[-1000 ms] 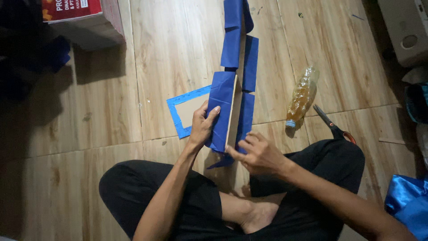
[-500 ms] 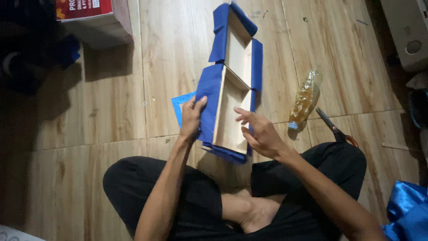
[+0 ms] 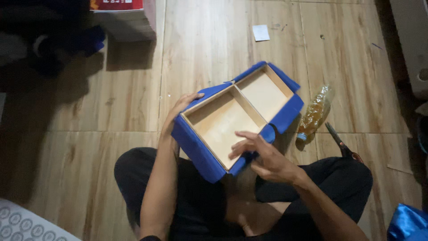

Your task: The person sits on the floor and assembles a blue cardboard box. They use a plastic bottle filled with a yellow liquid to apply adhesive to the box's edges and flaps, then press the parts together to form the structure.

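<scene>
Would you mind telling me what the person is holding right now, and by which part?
A two-compartment box with blue cloth outside. The left hand holds its far-left corner; the right hand rests fingers on the near-right rim.

Box [image 3: 236, 118]: blue covering outside, pale tan wood inside both compartments. Floor [image 3: 205, 53]: light brown wood-grain pattern. Bottle [image 3: 314, 114]: clear with amber contents, blue cap. Scissors [image 3: 341, 143]: black blades. Trousers [image 3: 196, 201]: black. Paper scrap [image 3: 261, 32]: white.

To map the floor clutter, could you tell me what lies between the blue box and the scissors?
In the head view, a bottle lies between the box and scissors.
</scene>
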